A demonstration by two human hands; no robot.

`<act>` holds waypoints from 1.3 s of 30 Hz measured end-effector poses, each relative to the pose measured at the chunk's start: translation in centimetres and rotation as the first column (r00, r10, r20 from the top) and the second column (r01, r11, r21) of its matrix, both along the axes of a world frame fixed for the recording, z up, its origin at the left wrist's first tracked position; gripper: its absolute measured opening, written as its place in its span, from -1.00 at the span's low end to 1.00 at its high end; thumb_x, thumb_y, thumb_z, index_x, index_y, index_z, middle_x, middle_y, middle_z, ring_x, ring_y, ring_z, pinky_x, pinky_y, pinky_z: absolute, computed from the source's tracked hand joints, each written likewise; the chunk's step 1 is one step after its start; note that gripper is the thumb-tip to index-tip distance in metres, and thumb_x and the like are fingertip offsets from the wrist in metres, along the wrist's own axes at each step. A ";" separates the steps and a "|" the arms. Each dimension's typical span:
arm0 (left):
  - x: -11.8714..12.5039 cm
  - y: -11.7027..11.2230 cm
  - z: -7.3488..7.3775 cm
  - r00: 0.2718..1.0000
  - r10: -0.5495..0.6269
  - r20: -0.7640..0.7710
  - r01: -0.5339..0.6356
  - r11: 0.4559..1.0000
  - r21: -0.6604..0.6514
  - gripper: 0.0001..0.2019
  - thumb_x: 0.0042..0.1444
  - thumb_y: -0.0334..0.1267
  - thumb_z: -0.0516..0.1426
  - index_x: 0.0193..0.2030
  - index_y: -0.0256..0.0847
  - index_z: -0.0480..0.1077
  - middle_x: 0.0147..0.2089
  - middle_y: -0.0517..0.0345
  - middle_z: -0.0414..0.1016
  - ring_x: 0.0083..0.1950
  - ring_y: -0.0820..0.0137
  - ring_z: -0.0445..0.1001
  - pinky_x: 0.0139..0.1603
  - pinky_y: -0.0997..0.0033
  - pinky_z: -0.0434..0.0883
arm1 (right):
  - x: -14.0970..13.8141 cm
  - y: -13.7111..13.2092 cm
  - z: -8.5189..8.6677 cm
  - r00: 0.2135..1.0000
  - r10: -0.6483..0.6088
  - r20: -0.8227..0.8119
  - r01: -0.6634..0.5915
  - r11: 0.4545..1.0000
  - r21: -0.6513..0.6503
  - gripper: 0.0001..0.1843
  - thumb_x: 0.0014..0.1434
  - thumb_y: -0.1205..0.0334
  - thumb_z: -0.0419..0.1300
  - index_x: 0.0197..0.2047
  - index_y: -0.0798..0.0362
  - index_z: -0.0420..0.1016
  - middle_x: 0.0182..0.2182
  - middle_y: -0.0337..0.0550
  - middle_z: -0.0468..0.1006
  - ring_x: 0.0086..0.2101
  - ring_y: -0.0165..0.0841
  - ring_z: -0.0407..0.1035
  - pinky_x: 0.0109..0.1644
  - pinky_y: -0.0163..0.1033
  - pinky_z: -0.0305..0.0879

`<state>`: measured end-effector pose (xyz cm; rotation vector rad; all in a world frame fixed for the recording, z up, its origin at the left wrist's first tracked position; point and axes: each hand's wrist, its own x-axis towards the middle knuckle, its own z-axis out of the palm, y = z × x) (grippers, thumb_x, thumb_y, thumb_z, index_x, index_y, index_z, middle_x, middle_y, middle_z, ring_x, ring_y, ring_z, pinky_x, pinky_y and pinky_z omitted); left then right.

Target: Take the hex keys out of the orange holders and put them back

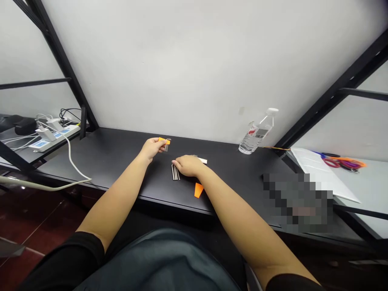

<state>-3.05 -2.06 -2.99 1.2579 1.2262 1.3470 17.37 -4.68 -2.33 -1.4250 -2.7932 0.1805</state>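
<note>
My left hand pinches a small orange holder with several thin metal pins pointing down from it. My right hand lies palm down on the black desk, over a small metal and white object that is partly hidden by my fingers. Several loose metal rods lie side by side just left of my right hand. An orange wedge-shaped piece sits near the desk's front edge, below my right wrist.
A plastic water bottle stands at the back right of the desk. At the left are a power strip and a white cable. White sheets with scissors lie at the right, beyond a pixelated patch. Black metal shelf posts flank the desk.
</note>
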 end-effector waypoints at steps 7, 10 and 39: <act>0.5 -0.2 -0.3 1.000 -0.008 -0.021 0.009 1.000 0.029 -0.73 0.03 -0.12 0.30 -0.25 -0.32 0.59 -0.40 0.10 0.53 -0.44 0.52 0.42 -0.34 0.47 0.39 | 0.5 -0.4 1.2 0.988 -0.140 0.065 0.136 0.989 0.060 -0.22 0.37 -0.34 -0.25 -0.20 0.04 0.60 -0.18 0.10 0.65 -0.19 -0.10 0.53 -0.16 -0.12 0.33; 0.5 -0.2 -0.3 0.999 0.005 -0.039 -0.004 0.999 0.035 -0.75 0.04 -0.13 0.30 -0.28 -0.32 0.58 -0.41 0.08 0.53 -0.44 0.50 0.43 -0.34 0.47 0.39 | -0.1 -1.3 1.7 0.986 -0.111 0.126 0.108 0.994 0.032 -0.13 0.26 -0.50 -0.21 -0.31 0.06 0.61 -0.28 0.12 0.64 -0.24 -0.06 0.53 -0.18 -0.09 0.33; 1.5 -0.8 -0.7 0.943 -0.266 -0.201 0.280 0.959 0.044 -0.72 0.02 -0.10 0.31 -0.26 -0.31 0.59 -0.34 0.05 0.58 -0.35 0.45 0.46 -0.25 0.42 0.40 | 1.1 2.3 -0.7 0.731 0.039 -0.681 0.036 0.995 0.095 -0.68 0.38 0.01 0.03 -0.11 0.00 0.51 -0.19 -0.12 0.63 -0.21 -0.29 0.42 -0.16 -0.23 0.24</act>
